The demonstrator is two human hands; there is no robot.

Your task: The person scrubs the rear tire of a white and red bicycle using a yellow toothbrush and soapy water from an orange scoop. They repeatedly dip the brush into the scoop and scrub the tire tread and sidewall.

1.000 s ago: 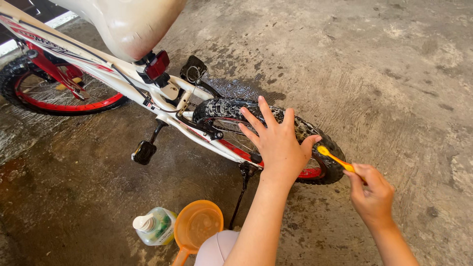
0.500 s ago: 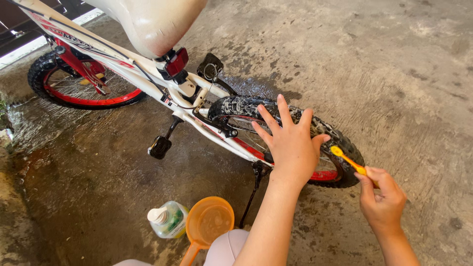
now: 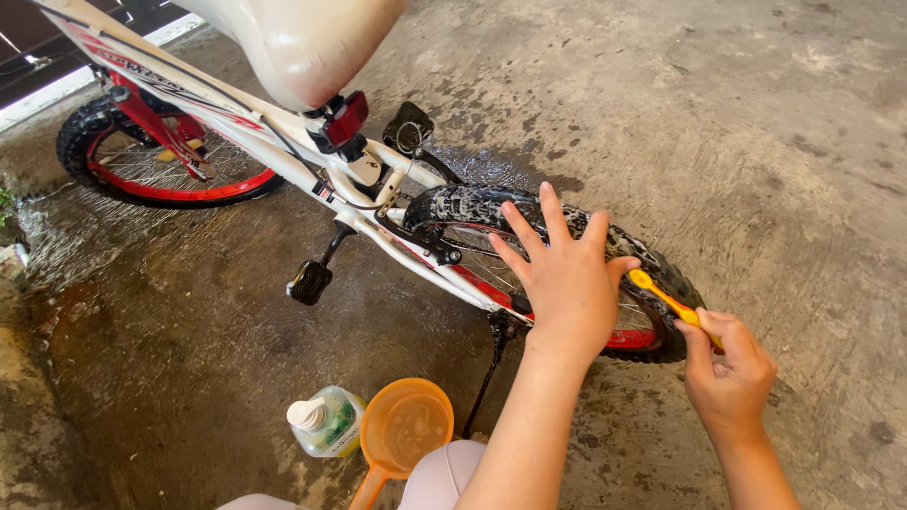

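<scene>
Head view: the rear tyre (image 3: 652,269) at centre right is soapy on top, so scrubbing looks partly done. The left hand (image 3: 567,283) lies spread flat on it; the right hand (image 3: 727,368) is clamped on a yellow toothbrush (image 3: 661,295). 1 clear soap bottle (image 3: 326,422) with a green label stands by an orange scoop (image 3: 404,428).

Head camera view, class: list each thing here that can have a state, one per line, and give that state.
Rear tyre: soapy, wet, standing on the ground.
Left hand: fingers spread, flat on the rear wheel.
Right hand: closed around the toothbrush handle.
Toothbrush: head against the tyre.
Kickstand: down.
Scoop: upright, on the floor.
Soap bottle: lying down, cap on.
Floor: wet.
</scene>
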